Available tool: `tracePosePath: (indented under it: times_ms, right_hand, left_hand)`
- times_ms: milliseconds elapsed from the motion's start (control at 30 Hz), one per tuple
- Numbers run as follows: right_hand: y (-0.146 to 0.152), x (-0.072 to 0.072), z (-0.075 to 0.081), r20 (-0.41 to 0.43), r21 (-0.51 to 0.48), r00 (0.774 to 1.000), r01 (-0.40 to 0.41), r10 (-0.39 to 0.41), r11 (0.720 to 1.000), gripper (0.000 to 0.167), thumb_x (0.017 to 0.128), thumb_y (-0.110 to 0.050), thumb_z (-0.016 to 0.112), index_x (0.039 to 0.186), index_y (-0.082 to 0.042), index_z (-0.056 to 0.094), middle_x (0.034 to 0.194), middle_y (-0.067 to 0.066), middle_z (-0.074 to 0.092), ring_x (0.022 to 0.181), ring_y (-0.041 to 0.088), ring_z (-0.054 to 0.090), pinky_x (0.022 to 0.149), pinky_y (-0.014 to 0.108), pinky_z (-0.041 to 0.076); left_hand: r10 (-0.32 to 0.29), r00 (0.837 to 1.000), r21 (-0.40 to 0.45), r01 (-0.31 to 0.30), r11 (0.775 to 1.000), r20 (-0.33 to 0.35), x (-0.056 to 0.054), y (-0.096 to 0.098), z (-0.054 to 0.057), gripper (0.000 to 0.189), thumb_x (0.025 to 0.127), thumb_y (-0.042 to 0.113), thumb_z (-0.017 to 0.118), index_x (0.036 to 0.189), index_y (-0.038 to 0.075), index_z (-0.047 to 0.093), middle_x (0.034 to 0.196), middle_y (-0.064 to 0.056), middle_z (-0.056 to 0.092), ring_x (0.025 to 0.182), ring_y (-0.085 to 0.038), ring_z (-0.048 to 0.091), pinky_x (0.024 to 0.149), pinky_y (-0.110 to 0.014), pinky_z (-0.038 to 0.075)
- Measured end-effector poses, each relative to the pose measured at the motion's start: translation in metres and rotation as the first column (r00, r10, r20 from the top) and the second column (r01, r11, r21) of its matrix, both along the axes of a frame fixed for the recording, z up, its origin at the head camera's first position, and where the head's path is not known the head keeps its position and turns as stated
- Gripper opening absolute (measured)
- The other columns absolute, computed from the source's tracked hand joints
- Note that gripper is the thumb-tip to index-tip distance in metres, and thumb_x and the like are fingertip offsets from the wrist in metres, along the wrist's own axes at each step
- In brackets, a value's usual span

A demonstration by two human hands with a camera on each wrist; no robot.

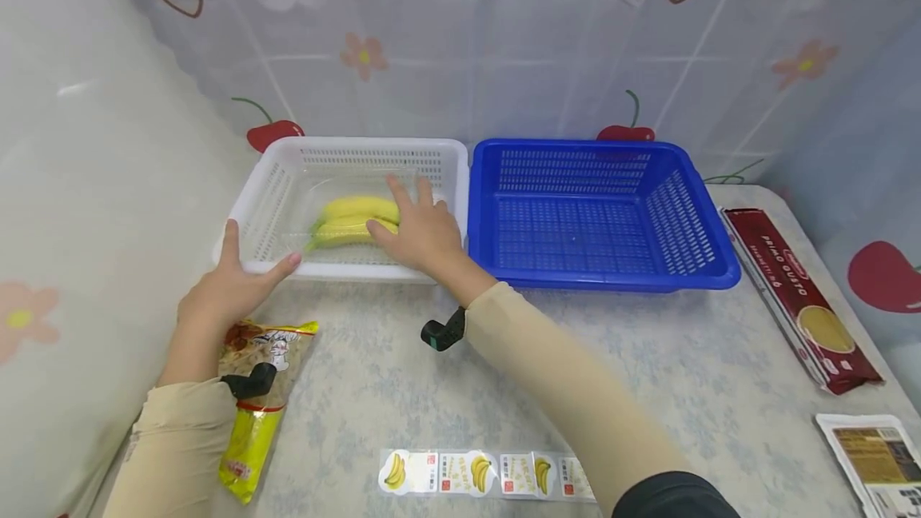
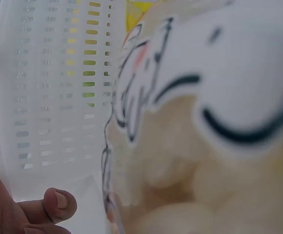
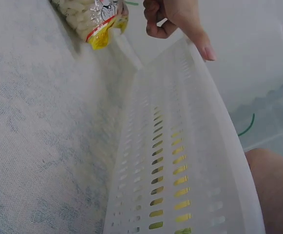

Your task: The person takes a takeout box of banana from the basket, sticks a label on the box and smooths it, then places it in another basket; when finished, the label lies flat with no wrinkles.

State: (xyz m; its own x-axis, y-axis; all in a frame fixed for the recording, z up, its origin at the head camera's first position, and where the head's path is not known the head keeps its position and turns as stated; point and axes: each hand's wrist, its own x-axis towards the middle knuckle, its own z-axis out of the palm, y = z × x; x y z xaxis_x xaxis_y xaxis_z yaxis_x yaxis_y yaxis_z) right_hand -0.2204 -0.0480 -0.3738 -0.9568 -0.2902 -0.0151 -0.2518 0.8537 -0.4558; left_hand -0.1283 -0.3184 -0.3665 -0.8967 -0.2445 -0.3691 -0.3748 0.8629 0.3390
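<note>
Spreading the right hand point(image 1: 423, 222), ungripped, over the right ends of the bananas point(image 1: 348, 230), not clearly showing contact; resting the left hand point(image 1: 230, 286) against the near-left corner of the white basket point(image 1: 345, 270), leaving any grip on the rim impossible to tell. Probably risking bruising by pressing too hard, skewing the basket by pushing unevenly, or dragging the snack bag point(image 1: 257, 426) by withdrawing low. Finding the bananas inside the basket, apparently within clear plastic point(image 1: 305, 194), running long axes left to right, pointing greenish ends left and slightly near.
</note>
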Motion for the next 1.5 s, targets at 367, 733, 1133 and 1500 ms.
tracePosePath:
  times_ms: [367,733,1133,1500]
  right_hand:
    - [-0.007,-0.009,-0.001,0.117,0.007,0.991,0.061,-0.062,0.998,0.079,0.093,-0.074,0.035,0.156,-0.048,-0.004,0.157,0.024,0.026,0.117,0.040,0.058,0.069,0.044,0.053]
    - [-0.004,-0.021,-0.008,0.280,-0.142,0.960,0.071,-0.029,0.987,0.071,0.099,-0.066,0.030,0.158,-0.043,-0.003,0.159,0.016,0.035,0.145,0.044,0.032,0.110,0.062,0.035]
    - [-0.003,-0.022,-0.002,0.234,-0.249,0.972,0.080,-0.021,0.965,0.060,0.105,-0.048,0.031,0.159,-0.040,0.006,0.154,0.018,0.041,0.135,0.040,0.048,0.095,0.054,0.048]
    - [0.005,-0.010,0.017,0.175,-0.331,0.983,0.108,-0.052,0.937,0.056,0.106,-0.043,0.034,0.158,-0.042,0.013,0.159,0.016,0.034,0.144,0.044,0.035,0.108,0.062,0.038]
  left_hand:
    - [0.014,1.000,0.047,-0.013,0.999,-0.015,-0.003,-0.001,-0.004,0.124,0.076,0.091,0.041,0.145,0.030,-0.041,0.150,-0.044,0.024,0.123,-0.063,0.043,0.076,-0.059,0.045]
    - [0.025,1.000,0.055,-0.025,0.998,-0.010,-0.002,0.003,-0.002,0.124,0.075,0.091,0.040,0.145,0.030,-0.042,0.150,-0.044,0.024,0.126,-0.064,0.040,0.081,-0.063,0.045]
    - [0.043,0.999,0.034,-0.042,0.999,-0.016,-0.002,0.003,0.001,0.124,0.075,0.091,0.041,0.146,0.030,-0.040,0.149,-0.044,0.025,0.122,-0.063,0.044,0.075,-0.059,0.046]
    - [0.044,0.999,0.033,-0.044,0.999,-0.005,0.000,0.002,0.000,0.125,0.075,0.092,0.041,0.146,0.029,-0.040,0.149,-0.044,0.025,0.120,-0.062,0.046,0.071,-0.054,0.046]
